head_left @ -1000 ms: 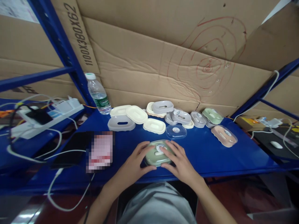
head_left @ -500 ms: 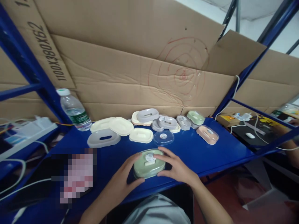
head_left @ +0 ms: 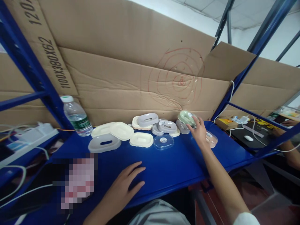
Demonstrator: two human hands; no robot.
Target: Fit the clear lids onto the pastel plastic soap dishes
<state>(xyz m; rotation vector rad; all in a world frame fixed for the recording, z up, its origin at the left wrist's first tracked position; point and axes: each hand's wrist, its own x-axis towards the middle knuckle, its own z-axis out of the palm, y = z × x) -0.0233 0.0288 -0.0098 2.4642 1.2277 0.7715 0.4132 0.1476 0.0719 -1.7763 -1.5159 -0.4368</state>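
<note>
My right hand [head_left: 198, 131] reaches to the back right of the blue table, its thumb and fingers around the right side of a green soap dish [head_left: 185, 117]. The dish has a clear cover with a round white label and tilts over a grey covered dish [head_left: 182, 127]. Just right of that hand, a pinkish-brown covered dish [head_left: 212, 139] is partly hidden by my wrist. My left hand [head_left: 125, 182] hovers over or rests on the front of the table, fingers spread, holding nothing.
Cream oval pieces [head_left: 141, 139] and grey slotted trays [head_left: 104, 142] lie across the table's back, near a loose clear cover [head_left: 163, 142]. A water bottle [head_left: 78, 117] stands at the left. Cardboard [head_left: 117, 78] walls the back; a blue post [head_left: 243, 68] rises right.
The green dish has gone from between both hands at the front to the back right with my right hand. My left hand has let go and stayed near the front.
</note>
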